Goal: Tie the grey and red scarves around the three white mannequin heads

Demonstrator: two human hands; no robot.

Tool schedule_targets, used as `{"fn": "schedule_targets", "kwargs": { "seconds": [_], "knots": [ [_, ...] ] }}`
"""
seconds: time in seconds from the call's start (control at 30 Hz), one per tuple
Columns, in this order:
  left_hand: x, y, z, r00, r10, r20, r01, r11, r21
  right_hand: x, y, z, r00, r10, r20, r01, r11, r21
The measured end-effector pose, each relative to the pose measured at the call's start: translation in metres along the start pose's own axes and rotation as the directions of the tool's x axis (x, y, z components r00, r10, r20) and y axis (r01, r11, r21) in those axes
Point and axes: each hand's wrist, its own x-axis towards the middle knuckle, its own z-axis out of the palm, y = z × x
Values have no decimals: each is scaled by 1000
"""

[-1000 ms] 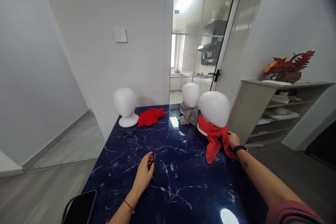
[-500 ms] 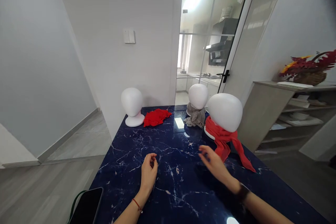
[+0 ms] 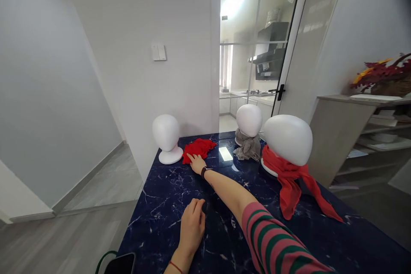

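My right hand (image 3: 197,163) reaches across to the crumpled red scarf (image 3: 199,147) at the back left of the table. Its fingers are stretched out and apart, with the tips on the scarf's near edge. Closer to me, my left hand (image 3: 192,224) rests over the table with its fingers curled in; nothing shows in them. Beside the red scarf stands a bare white mannequin head (image 3: 166,132). Another white head (image 3: 249,120) wears a grey scarf (image 3: 248,146) around its neck. On the right, a larger-looking white head (image 3: 288,139) has a red scarf (image 3: 289,175) tied round its neck, ends hanging down.
The dark blue marbled table (image 3: 167,197) has a phone (image 3: 120,264) at its near left edge. Behind are a wall and a glass door (image 3: 244,64). A shelf unit (image 3: 340,137) with a flower basket (image 3: 385,77) stands to the right.
My right hand has moved left and forward from near the tied red scarf to the crumpled one, crossing in front. My left hand has shifted slightly and curled further.
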Motion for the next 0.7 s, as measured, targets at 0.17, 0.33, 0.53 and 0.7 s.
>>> {"fn": "schedule_targets", "kwargs": {
  "seconds": [0.17, 0.33, 0.53, 0.7],
  "knots": [
    [7, 0, -1, 995, -94, -30, 94, 996, 0, -43, 11, -13, 997, 66, 40, -66, 998, -25],
    [6, -2, 2, 993, -118, -7, 117, 988, -105, -150, 5, -24, 993, 11, 115, -17, 999, 48],
    [-2, 19, 0, 976, -6, 219, 69, 958, -278, -236, 7, -36, 972, -144, 183, -89, 498, 863],
    [1, 27, -13, 962, -265, 62, 250, 774, -582, -229, 33, -57, 993, 119, 5, -53, 406, 912]
  ]
}}
